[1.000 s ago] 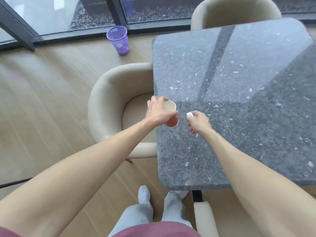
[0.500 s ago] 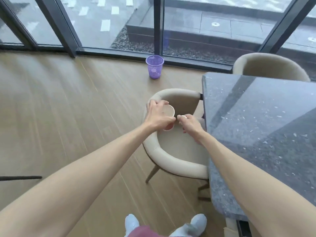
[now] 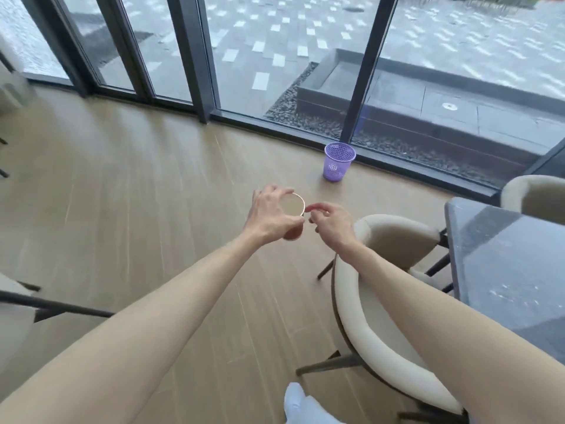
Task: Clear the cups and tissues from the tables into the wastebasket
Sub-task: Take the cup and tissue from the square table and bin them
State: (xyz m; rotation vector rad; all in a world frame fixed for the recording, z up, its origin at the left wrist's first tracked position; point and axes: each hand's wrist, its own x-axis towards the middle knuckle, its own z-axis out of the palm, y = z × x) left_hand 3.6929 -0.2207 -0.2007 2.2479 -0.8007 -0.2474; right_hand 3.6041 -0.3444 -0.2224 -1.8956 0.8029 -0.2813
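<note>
The left hand (image 3: 270, 214) grips a paper cup (image 3: 294, 209) from the side, held upright in the air over the wooden floor (image 3: 137, 209). Just beside its rim, the right hand (image 3: 331, 223) has curled fingers; whether they pinch a tissue cannot be told. The purple wastebasket (image 3: 338, 162) stands ahead by the window (image 3: 305, 56), with the table (image 3: 504, 270) at right.

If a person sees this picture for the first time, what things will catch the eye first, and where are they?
First come the two bare arms reaching forward in the middle, where the left hand grips a paper cup from above and the right hand hovers just beside its rim. Next is the purple wastebasket standing on the wooden floor by the glass wall, beyond the hands. A cream chair and dark stone table fill the right side.
</note>
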